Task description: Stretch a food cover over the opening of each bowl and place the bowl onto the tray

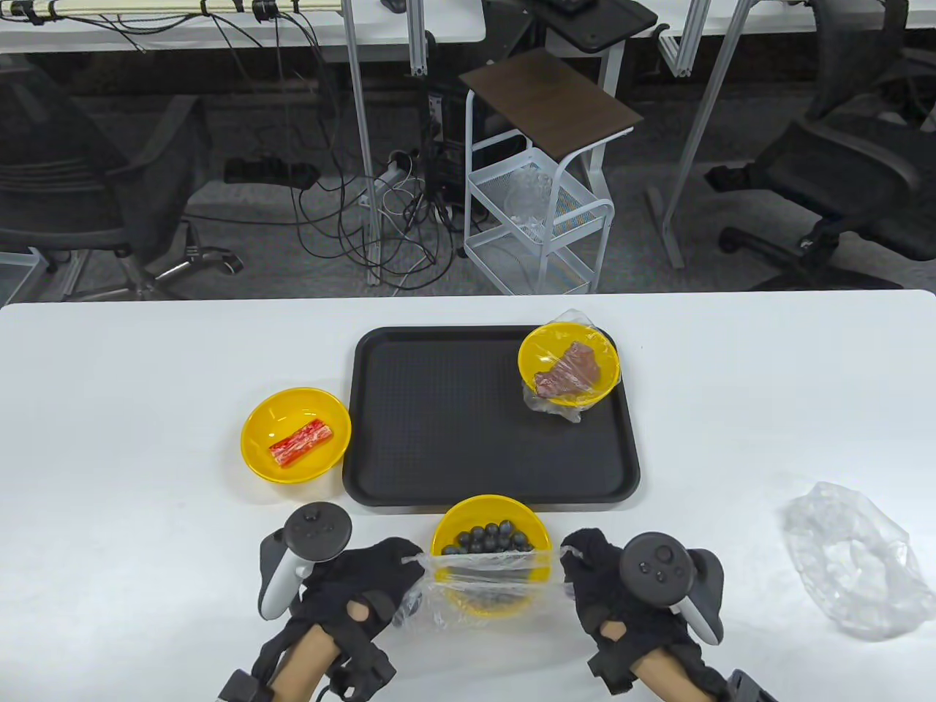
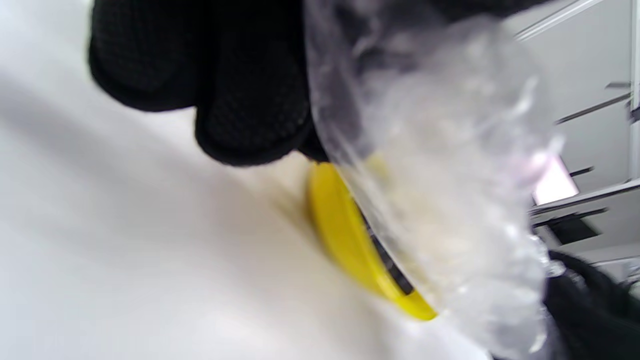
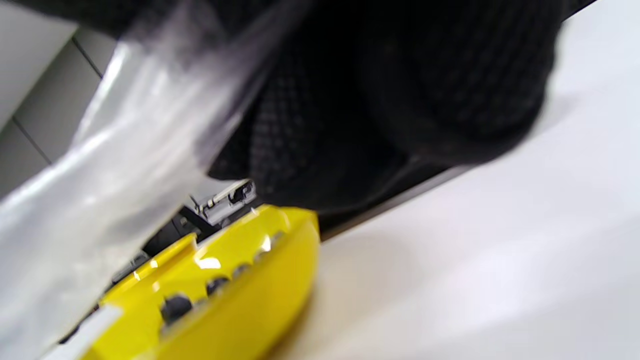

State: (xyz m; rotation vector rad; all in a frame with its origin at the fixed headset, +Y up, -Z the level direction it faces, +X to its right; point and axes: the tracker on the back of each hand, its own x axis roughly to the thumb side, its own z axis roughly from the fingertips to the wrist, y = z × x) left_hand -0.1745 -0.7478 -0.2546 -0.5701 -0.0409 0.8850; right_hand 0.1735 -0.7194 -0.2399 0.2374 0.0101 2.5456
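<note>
A yellow bowl of dark berries (image 1: pixel 491 534) stands near the table's front edge, just in front of the black tray (image 1: pixel 439 417). Both my hands hold a clear food cover (image 1: pixel 482 581) stretched across the bowl's near half. My left hand (image 1: pixel 380 578) grips its left edge and my right hand (image 1: pixel 589 578) grips its right edge. The cover (image 2: pixel 440 165) and bowl (image 2: pixel 345 240) fill the left wrist view; cover (image 3: pixel 100 170) and bowl (image 3: pixel 220 290) show in the right wrist view too. A covered bowl with meat (image 1: pixel 569 364) sits on the tray's far right corner. A bowl with a red stick (image 1: pixel 295 434) stands uncovered left of the tray.
A spare clear cover (image 1: pixel 848 559) lies crumpled on the table at the right. Beyond the table's far edge stand a white wire cart (image 1: pixel 541 212), office chairs and floor cables.
</note>
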